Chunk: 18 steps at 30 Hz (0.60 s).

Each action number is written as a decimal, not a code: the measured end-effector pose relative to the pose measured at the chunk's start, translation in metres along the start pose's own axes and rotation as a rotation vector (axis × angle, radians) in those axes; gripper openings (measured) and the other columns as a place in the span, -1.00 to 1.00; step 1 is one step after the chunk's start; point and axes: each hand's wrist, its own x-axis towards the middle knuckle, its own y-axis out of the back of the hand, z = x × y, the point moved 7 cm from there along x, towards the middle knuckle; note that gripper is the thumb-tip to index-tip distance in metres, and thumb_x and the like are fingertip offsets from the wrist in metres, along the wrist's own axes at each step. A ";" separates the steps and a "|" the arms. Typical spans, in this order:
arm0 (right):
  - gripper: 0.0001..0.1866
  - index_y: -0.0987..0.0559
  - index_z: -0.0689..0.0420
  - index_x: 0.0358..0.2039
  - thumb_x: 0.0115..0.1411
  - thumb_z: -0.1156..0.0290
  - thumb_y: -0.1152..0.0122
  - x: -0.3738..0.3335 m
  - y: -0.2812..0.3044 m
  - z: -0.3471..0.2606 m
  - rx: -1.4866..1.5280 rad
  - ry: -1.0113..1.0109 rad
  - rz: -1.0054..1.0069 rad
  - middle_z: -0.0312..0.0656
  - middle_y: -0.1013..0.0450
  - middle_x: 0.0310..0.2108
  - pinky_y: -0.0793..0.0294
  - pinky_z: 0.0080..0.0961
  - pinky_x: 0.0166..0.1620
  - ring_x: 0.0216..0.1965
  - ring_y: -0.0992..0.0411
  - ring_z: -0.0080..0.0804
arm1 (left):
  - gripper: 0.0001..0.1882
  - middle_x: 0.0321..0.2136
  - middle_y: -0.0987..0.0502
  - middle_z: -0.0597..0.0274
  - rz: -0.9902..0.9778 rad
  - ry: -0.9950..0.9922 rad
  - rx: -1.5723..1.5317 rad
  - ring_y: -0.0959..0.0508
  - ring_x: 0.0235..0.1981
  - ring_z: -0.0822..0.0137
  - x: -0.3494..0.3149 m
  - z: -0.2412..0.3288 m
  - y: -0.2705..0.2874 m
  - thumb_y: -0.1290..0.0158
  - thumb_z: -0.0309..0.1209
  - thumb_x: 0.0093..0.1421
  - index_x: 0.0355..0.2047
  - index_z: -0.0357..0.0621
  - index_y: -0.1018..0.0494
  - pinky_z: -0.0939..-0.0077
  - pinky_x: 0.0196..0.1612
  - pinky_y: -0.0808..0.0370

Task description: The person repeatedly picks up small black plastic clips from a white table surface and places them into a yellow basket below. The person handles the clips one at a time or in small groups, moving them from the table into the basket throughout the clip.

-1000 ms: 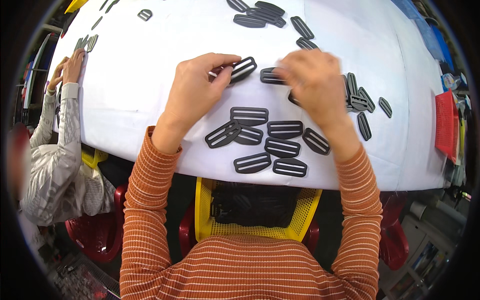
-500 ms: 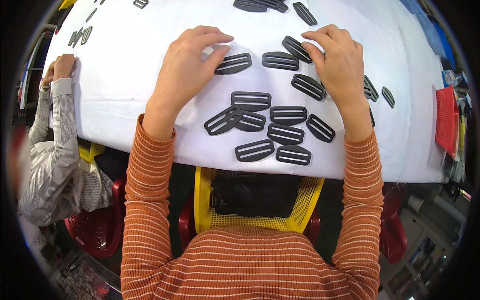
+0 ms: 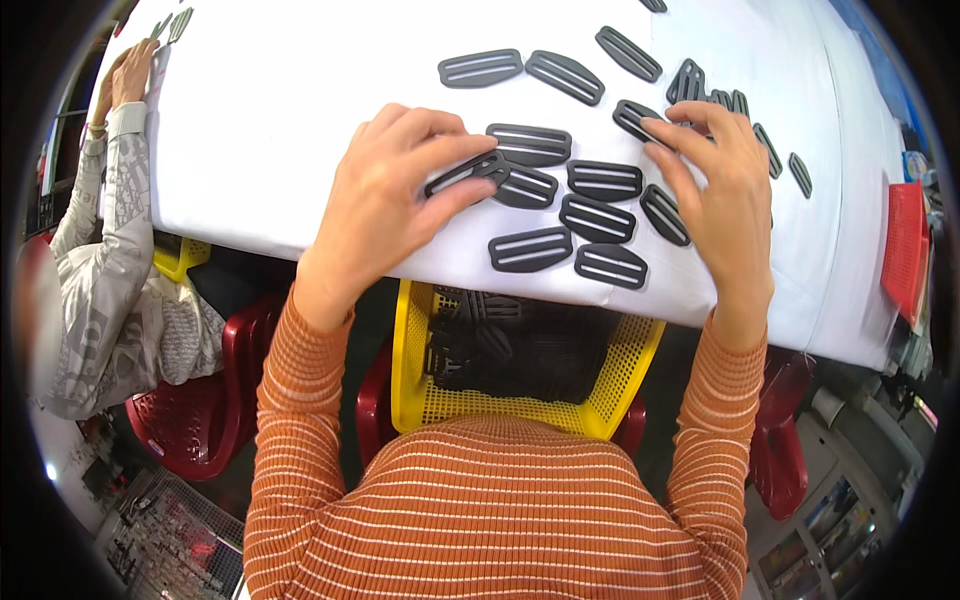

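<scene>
From the head view, your left hand (image 3: 385, 195) sat at centre frame with its fingers (image 3: 455, 150) clamped on a black slotted buckle (image 3: 466, 172), which half a second earlier had lain flat on the white bench (image 3: 280, 120). Your right hand (image 3: 722, 195) had drawn in from the upper pieces and rested with fingers spread flat, holding nothing, over the buckle cluster (image 3: 590, 215) at centre right. So one piece had just been lifted off the bench, above the yellow basket (image 3: 420, 360) on your lap.
</scene>
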 end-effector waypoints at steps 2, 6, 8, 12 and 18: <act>-0.70 -0.70 0.06 -0.21 -0.03 0.48 -0.42 -0.018 0.018 -0.012 0.119 -0.031 0.040 -0.31 -0.52 -0.27 -0.34 -0.40 -0.15 -0.26 -0.41 -0.35 | -0.58 -0.13 -0.59 0.23 -0.062 0.006 0.121 -0.52 -0.14 0.24 -0.018 0.007 0.000 -0.34 -0.50 -0.08 -0.13 -0.09 -0.65 0.42 -0.11 -0.47; -0.61 -0.70 0.07 -0.18 -0.12 0.45 -0.48 -0.062 0.026 -0.024 0.249 -0.087 -0.031 -0.28 -0.52 -0.26 -0.38 -0.39 -0.18 -0.25 -0.39 -0.30 | -0.47 -0.14 -0.58 0.23 0.144 0.078 0.087 -0.49 -0.10 0.18 -0.037 0.014 0.018 -0.37 -0.50 -0.15 -0.06 -0.09 -0.62 0.33 -0.05 -0.47; -0.54 -0.69 0.04 -0.14 -0.15 0.32 -0.50 -0.079 0.018 -0.035 0.233 -0.064 -0.082 -0.31 -0.52 -0.24 -0.35 -0.36 -0.13 -0.21 -0.39 -0.31 | -0.45 -0.12 -0.58 0.23 0.167 -0.026 0.095 -0.48 -0.09 0.19 -0.051 0.023 0.015 -0.38 -0.48 -0.15 -0.05 -0.08 -0.61 0.33 -0.06 -0.47; -0.54 -0.68 -0.02 -0.11 -0.11 0.26 -0.47 -0.102 0.007 -0.049 0.054 -0.032 -0.089 -0.34 -0.52 -0.19 -0.29 -0.32 -0.06 -0.16 -0.39 -0.33 | -0.49 -0.10 -0.57 0.32 0.073 -0.081 0.224 -0.45 -0.11 0.23 -0.056 0.056 -0.013 -0.38 -0.31 -0.12 -0.08 -0.02 -0.63 0.35 -0.07 -0.43; -0.70 -0.70 0.01 -0.20 -0.02 0.36 -0.42 -0.109 0.014 -0.048 0.099 -0.017 0.004 -0.39 -0.54 -0.26 -0.27 -0.39 -0.10 -0.23 -0.42 -0.39 | -0.64 -0.31 -0.59 0.33 0.150 -0.117 0.131 -0.47 -0.30 0.29 -0.065 0.060 -0.025 -0.34 -0.44 -0.06 -0.18 -0.05 -0.66 0.43 -0.25 -0.41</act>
